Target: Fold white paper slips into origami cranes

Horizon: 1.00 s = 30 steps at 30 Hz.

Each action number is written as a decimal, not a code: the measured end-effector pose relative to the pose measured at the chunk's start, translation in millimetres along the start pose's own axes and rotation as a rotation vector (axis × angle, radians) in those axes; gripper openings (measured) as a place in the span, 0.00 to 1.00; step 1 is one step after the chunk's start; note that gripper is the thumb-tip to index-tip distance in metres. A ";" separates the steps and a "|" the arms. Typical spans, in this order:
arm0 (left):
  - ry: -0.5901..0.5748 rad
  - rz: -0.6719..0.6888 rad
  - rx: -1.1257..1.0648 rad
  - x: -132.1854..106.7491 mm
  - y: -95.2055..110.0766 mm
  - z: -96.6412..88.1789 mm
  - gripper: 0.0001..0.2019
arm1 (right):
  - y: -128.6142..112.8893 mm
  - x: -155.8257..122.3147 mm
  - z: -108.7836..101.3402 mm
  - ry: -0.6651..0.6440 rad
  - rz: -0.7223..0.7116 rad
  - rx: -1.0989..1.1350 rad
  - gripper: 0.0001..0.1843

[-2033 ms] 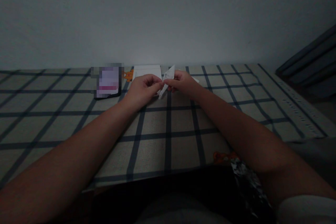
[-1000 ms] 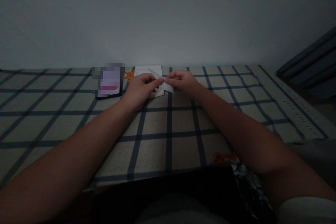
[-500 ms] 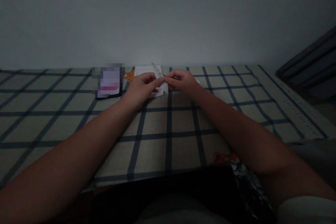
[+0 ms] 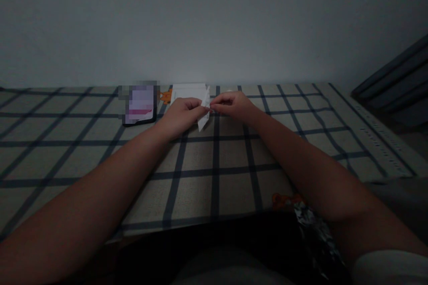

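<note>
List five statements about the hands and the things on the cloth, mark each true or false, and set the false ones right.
1. The left hand holds a piece of white paper. True.
2. The right hand is spread flat on the cloth. False: its fingertips are bunched at the paper's edge; whether they grip it cannot be told.
3. The dark-edged device lies to the left of both hands. True.
4. The cloth is plain, without lines. False: dark lines cross it in a check.
5. A flat white item lies near the wall, partly hidden by the left hand. True.
</note>
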<state>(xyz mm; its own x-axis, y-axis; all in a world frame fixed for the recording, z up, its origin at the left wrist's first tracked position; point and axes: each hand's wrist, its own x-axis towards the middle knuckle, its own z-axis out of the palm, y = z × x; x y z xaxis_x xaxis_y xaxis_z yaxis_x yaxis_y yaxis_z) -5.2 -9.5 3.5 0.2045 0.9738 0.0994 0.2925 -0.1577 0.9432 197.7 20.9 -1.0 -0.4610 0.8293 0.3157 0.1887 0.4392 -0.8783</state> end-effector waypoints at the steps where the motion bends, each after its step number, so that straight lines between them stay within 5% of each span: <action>1: -0.022 0.002 0.032 0.0 0.2 -1.0 0.11 | 1.0 0.1 0.5 -0.012 0.008 0.004 0.14; 10: -0.093 0.003 0.241 -2.8 10.6 -3.8 0.14 | 2.4 -1.5 -1.1 -0.058 -0.007 -0.023 0.18; 15: -0.055 0.042 0.186 -1.9 8.4 -1.3 0.16 | 2.7 -0.5 -2.3 -0.014 -0.025 -0.104 0.17; 30: -0.177 -0.029 0.154 -4.2 13.3 -3.7 0.11 | -3.0 -5.9 -5.7 -0.057 -0.020 -0.287 0.17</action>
<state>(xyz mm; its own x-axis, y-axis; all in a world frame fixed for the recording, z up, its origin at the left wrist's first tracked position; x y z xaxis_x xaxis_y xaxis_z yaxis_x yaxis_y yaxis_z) -5.7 -15.1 16.7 0.3508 0.9364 0.0029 0.4371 -0.1665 0.8838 204.7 16.7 1.8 -0.5136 0.8022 0.3044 0.4126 0.5420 -0.7321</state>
